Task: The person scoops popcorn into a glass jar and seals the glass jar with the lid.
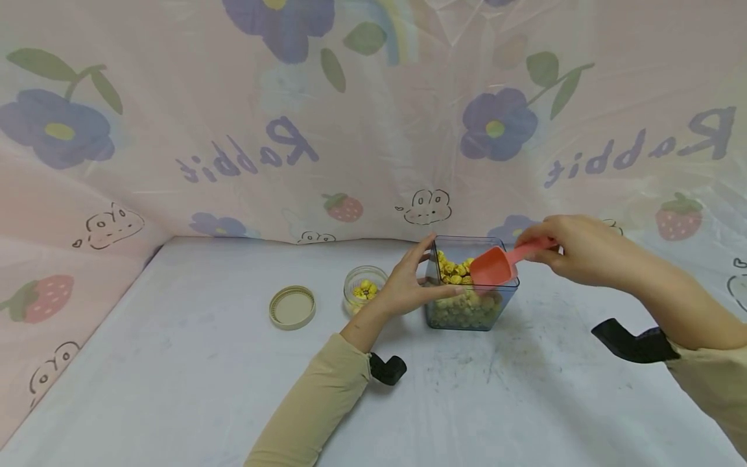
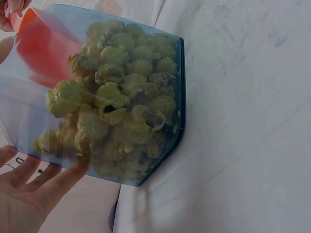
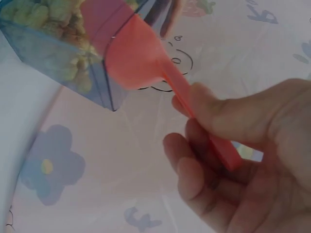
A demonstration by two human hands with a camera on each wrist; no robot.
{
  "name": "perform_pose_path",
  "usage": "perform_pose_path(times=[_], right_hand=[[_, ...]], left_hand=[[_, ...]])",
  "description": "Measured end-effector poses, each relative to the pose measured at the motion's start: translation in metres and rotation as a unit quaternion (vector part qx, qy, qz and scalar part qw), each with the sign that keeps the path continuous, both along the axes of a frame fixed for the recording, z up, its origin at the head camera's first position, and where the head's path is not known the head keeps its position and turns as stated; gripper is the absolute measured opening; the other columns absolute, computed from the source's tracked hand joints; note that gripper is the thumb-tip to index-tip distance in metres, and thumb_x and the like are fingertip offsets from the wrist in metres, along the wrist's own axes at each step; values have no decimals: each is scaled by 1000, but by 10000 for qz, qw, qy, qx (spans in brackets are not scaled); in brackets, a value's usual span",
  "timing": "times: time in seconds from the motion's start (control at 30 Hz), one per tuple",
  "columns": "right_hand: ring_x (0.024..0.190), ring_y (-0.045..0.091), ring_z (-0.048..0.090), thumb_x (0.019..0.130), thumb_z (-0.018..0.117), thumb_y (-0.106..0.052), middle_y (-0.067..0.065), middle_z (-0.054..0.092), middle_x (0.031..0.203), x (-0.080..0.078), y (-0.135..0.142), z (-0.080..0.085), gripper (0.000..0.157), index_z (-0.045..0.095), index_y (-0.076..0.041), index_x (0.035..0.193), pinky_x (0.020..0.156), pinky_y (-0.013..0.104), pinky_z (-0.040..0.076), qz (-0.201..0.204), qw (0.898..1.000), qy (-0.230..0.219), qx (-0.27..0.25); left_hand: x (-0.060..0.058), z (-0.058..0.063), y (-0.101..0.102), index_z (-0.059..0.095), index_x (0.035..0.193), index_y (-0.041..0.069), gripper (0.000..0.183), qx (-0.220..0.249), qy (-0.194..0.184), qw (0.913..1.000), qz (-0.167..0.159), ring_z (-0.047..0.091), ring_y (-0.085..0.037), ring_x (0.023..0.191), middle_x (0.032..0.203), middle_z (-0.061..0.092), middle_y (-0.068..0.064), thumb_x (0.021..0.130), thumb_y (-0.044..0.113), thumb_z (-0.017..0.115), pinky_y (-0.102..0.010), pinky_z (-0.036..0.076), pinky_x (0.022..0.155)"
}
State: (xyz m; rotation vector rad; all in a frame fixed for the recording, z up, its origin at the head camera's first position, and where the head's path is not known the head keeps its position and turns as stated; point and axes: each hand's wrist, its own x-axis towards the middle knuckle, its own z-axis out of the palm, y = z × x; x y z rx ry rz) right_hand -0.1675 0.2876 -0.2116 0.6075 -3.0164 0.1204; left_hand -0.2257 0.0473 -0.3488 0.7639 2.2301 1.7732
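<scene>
A clear bluish square container [image 1: 463, 311] stands on the table with yellow popcorn [image 2: 116, 87] in its lower part. My left hand [image 1: 404, 284] grips its left side, the thumb along the near wall and the fingers on the side wall. The handle of a red-pink scoop [image 3: 138, 53] is held between the thumb and fingers of my right hand [image 3: 233, 141]. The scoop's bowl [image 1: 493, 266] dips inside the container's right part, tilted down toward the popcorn. From the right wrist view I cannot tell whether any popcorn lies in the bowl.
Left of the container stands a small round clear jar [image 1: 354, 280] with some popcorn in it, partly behind my left wrist. A round beige lid [image 1: 292, 307] lies farther left on the white table [image 1: 192, 363]. A printed pink curtain [image 1: 373, 130] rises behind.
</scene>
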Motion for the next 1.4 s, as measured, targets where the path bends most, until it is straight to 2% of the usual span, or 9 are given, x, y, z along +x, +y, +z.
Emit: perform_pose_path(times=[0.2, 0.37, 0.63, 0.77, 0.93, 1.07, 1.2, 1.4], right_hand=[[68, 16, 50, 84, 70, -9, -1, 63, 84, -4, -8, 3, 20, 72, -9, 105, 57, 28, 40, -43, 9997, -142, 170], [70, 17, 53, 82, 71, -4, 1, 63, 83, -10, -10, 2, 18, 73, -6, 100, 57, 31, 44, 89, 9994, -240, 216], [76, 18, 54, 84, 69, -3, 3, 67, 92, -17, -5, -4, 19, 73, -5, 102, 62, 32, 45, 197, 9988, -451, 46], [75, 16, 53, 86, 69, -6, 2, 67, 94, -19, 3, -10, 20, 72, -7, 106, 61, 30, 43, 252, 9983, -489, -180], [69, 13, 49, 89, 65, -8, 0, 65, 92, -20, 10, -21, 24, 69, -5, 113, 56, 25, 40, 256, 9911, -1079, -738], [66, 13, 50, 92, 63, -9, -1, 59, 82, -18, 17, -29, 27, 66, -4, 118, 53, 24, 40, 152, 9830, -1467, -1090], [66, 13, 52, 92, 63, -11, 0, 55, 77, -14, 25, -35, 28, 65, -7, 120, 52, 24, 39, 3, 9800, -1491, -1322], [65, 12, 53, 93, 62, -10, 1, 57, 78, -14, 29, -42, 27, 65, -4, 119, 52, 25, 40, 121, 9756, -1354, -1723]], left_hand=[[0, 0, 0, 18, 153, 33, 100, -5, -1, 10000, -18, 35, -18, 138, 157, 25, 3, 77, 23, 82, -40, 48, 99], [0, 1, 0, 18, 153, 34, 98, -24, 28, 10000, -28, 34, -19, 139, 157, 25, 0, 78, 24, 81, -37, 48, 99], [0, 1, 1, 19, 153, 34, 97, -19, 44, 10000, 1, 35, -19, 138, 156, 26, 0, 78, 24, 80, -34, 49, 97], [-1, 0, 1, 19, 153, 34, 98, 50, -27, 10000, -27, 34, -18, 138, 156, 25, 1, 78, 23, 81, -36, 48, 99], [0, -1, 1, 18, 153, 33, 97, 9, 12, 10000, -16, 34, -20, 139, 156, 26, -1, 79, 23, 80, -38, 47, 100], [2, -3, 1, 18, 153, 33, 97, -63, 6, 10000, -4, 33, -21, 139, 155, 27, 0, 78, 24, 80, -37, 46, 101], [2, -3, 1, 19, 152, 34, 96, -3, 7, 10000, 5, 34, -21, 139, 155, 27, 1, 78, 24, 80, -36, 47, 100], [1, -1, 1, 19, 152, 35, 98, 134, -70, 9999, -22, 32, -19, 140, 156, 24, 2, 78, 22, 81, -37, 48, 100]])
